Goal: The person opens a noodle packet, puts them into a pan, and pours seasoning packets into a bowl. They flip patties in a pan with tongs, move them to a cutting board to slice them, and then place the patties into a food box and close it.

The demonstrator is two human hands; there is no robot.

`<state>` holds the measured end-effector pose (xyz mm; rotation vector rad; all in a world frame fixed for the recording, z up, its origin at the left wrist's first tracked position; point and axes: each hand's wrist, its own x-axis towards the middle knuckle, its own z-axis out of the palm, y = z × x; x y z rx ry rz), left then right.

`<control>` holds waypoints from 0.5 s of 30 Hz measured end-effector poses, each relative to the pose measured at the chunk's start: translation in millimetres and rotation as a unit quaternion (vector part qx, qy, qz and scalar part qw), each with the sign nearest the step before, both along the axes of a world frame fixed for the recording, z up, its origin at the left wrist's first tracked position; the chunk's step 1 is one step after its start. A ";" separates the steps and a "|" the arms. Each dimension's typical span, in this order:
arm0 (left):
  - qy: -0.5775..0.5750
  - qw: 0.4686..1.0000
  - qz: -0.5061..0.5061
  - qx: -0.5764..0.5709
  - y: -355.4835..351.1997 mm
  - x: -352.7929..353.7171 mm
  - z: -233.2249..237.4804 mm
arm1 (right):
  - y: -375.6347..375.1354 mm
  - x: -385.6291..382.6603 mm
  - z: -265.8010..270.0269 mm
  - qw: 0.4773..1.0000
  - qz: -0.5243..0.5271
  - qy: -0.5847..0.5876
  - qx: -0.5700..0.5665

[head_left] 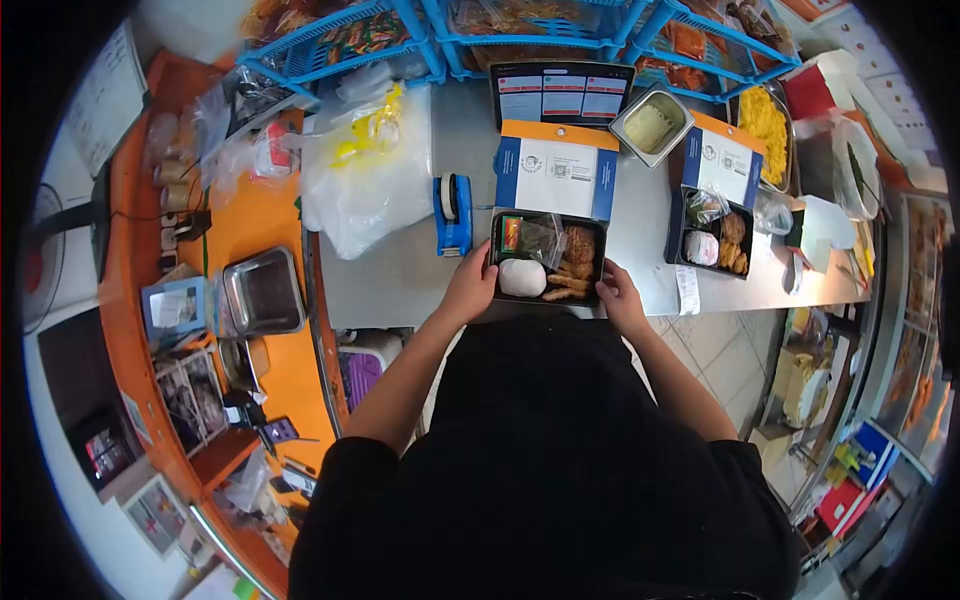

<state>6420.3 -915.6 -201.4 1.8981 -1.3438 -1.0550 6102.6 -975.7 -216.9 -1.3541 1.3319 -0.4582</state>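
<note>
A black meal box (497, 262) lies on the grey counter (400, 270) right in front of me, its blue, white and orange lid (556, 170) folded back. Inside are a white wrapped rice ball (522, 277), fried pieces (572, 268) and small sachets (528, 235). My left hand (469, 287) grips the box's left side. My right hand (617, 292) holds its right front corner. A second open box (712, 240) with the same food stands to the right, apart from my hands.
A blue tape dispenser (452, 213) stands left of the box beside a heap of clear plastic bags (365, 170). A tablet (560, 95) and a steel tub (651, 125) sit behind. Blue wire baskets (500, 30) line the back. An orange side counter carries a steel tray (263, 292).
</note>
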 end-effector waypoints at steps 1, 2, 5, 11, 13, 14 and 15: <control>0.009 0.999 -0.005 0.050 -1.9 3.7 4.5 | 4.1 2.3 0.4 0.999 0.010 0.034 -0.039; 0.013 0.999 -0.013 0.050 -0.5 5.6 4.8 | 7.5 4.7 2.6 0.998 0.002 0.039 -0.039; -0.063 0.995 -0.070 0.030 -2.2 8.2 11.8 | 11.3 10.6 11.5 0.997 -0.014 0.041 -0.064; -0.036 0.978 -0.145 0.143 -11.2 26.6 68.2 | 37.8 -25.5 57.3 0.949 -0.102 0.207 0.216; -0.146 0.977 -0.151 0.029 -24.9 41.4 97.4 | 84.8 -56.2 40.3 0.955 -0.044 0.185 0.226; -0.215 0.964 -0.149 -0.052 -36.1 49.9 99.4 | 118.3 -58.5 40.5 0.972 -0.016 0.172 0.161; -0.282 0.939 -0.145 -0.132 -51.7 56.4 96.8 | 146.7 -58.8 41.8 0.983 0.012 0.157 0.096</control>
